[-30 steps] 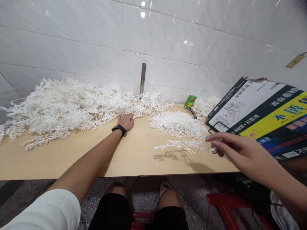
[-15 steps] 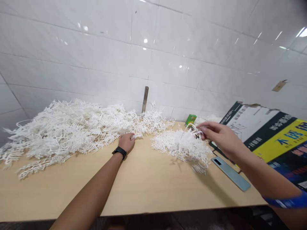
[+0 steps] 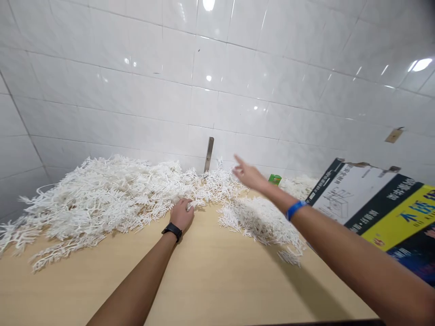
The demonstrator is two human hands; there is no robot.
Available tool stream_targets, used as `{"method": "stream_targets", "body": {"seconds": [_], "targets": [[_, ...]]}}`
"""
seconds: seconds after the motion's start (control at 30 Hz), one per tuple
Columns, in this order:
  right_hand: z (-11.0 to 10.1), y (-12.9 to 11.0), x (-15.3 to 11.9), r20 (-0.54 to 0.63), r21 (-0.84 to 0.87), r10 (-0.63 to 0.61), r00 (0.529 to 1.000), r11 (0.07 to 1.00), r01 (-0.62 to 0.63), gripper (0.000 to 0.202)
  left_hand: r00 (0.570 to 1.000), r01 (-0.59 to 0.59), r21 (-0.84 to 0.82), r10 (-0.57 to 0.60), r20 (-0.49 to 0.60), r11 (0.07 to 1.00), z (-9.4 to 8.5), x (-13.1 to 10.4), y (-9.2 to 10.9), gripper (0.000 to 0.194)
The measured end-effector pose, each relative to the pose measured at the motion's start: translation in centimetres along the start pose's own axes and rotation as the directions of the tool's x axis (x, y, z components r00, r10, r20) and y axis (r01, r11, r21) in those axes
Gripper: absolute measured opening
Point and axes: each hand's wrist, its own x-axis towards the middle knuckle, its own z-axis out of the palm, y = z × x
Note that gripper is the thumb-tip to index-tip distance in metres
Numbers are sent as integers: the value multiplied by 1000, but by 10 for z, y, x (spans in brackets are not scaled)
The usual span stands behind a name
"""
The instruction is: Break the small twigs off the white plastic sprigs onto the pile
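Observation:
A large heap of white branching plastic pieces [image 3: 112, 194] covers the left and middle of the wooden table. My left hand [image 3: 182, 213], with a black band at the wrist, rests on the table at the heap's front edge; its fingers curl round something small that I cannot make out. My right hand [image 3: 249, 174] is raised above the right end of the heap, holding nothing, index finger stretched out and the others partly bent. Below my right forearm lies a smaller pile of the white pieces [image 3: 261, 219].
A small green box [image 3: 275, 179] stands near the wall behind the smaller pile. At the right leans a large printed carton [image 3: 360, 199], partly behind my right arm. A metal strip [image 3: 209, 155] rises against the tiled wall [image 3: 163, 104].
My right hand has moved left and away from the smaller pile, letting go of the white pieces it held. The phone is now hidden by my right arm. The view has tilted up slightly.

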Motion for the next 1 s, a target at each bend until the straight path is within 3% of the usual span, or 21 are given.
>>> {"method": "stream_targets", "body": {"seconds": [0.07, 0.17, 0.23, 0.33, 0.4, 0.57, 0.73, 0.83, 1.0], "targets": [[40, 13, -59, 184, -148, -182, 966, 966, 210, 63, 999, -42, 17, 43, -29, 999, 2, -1, -2, 37], [84, 38, -149, 460, -135, -397, 794, 853, 504, 56, 996, -82, 50, 84, -32, 995, 4, -1, -6, 40], [94, 57, -196, 560, -12, -457, 692, 830, 558, 57, 996, -83, 69, 84, -17, 994, 5, -1, -9, 40], [86, 86, -235, 569, 91, -483, 665, 841, 533, 62, 998, -65, 109, 65, 6, 992, 5, -3, -10, 41], [74, 103, -245, 569, 139, -518, 639, 827, 545, 66, 997, -64, 148, 59, 40, 987, 5, -5, -7, 44], [54, 136, -249, 635, 208, -571, 520, 775, 597, 78, 980, -131, 310, 75, 185, 942, 8, -11, 1, 52], [48, 160, -248, 627, 315, -666, 403, 691, 651, 88, 975, -149, 393, 69, 211, 908, 12, -11, 4, 52], [50, 169, -247, 626, 334, -678, 385, 679, 653, 87, 975, -148, 407, 65, 210, 902, 13, -11, 5, 52], [57, 177, -247, 608, 359, -680, 409, 695, 623, 84, 973, -164, 410, 80, 215, 897, 16, -11, 6, 52]]}}
